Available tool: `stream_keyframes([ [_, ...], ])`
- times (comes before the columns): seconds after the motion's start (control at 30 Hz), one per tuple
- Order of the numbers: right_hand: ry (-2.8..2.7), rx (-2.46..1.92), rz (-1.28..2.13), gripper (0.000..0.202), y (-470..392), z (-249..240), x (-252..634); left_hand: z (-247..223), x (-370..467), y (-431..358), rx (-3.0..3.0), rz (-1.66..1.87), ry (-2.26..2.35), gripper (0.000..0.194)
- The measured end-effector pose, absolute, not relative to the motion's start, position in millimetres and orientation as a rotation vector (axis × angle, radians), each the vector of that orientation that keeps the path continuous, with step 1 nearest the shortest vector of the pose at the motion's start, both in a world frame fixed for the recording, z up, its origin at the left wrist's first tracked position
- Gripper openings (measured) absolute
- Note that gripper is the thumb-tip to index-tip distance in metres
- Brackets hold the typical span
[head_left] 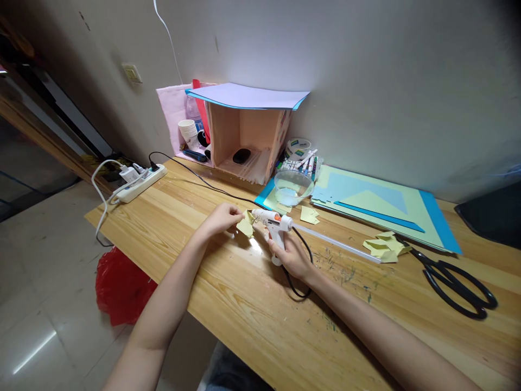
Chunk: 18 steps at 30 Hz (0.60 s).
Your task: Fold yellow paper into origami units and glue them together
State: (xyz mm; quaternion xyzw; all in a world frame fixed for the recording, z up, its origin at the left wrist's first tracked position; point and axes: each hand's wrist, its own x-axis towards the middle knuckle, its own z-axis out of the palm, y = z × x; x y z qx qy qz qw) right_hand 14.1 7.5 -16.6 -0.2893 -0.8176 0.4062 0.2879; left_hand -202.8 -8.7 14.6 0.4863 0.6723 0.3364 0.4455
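Note:
Between the thumb and fingers of my left hand (224,218) is a small folded piece of yellow paper (246,225). My right hand (293,256) is wrapped round the handle of a white glue gun (277,228), whose nozzle points left and touches or nearly touches the yellow paper. A long clear glue stick (337,244) sticks out of the back of the gun. The gun's black cable loops under my right wrist. Another yellow paper scrap (310,214) lies just behind the gun.
Black scissors (458,285) lie at the right beside crumpled yellow paper (386,247). Behind are stacked coloured sheets (439,222), a clear bowl (293,187), markers and an open box (252,136). A power strip (142,183) sits on the table's (236,282) left end.

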Motion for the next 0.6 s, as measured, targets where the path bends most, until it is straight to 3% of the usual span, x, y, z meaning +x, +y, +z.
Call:
stream_keyframes([
  [0.6,-2.152,-0.788,1.099,0.026,6.3,-12.2,13.0,4.3,-211.3,-6.1,1.295,0.855,1.696,0.018],
])
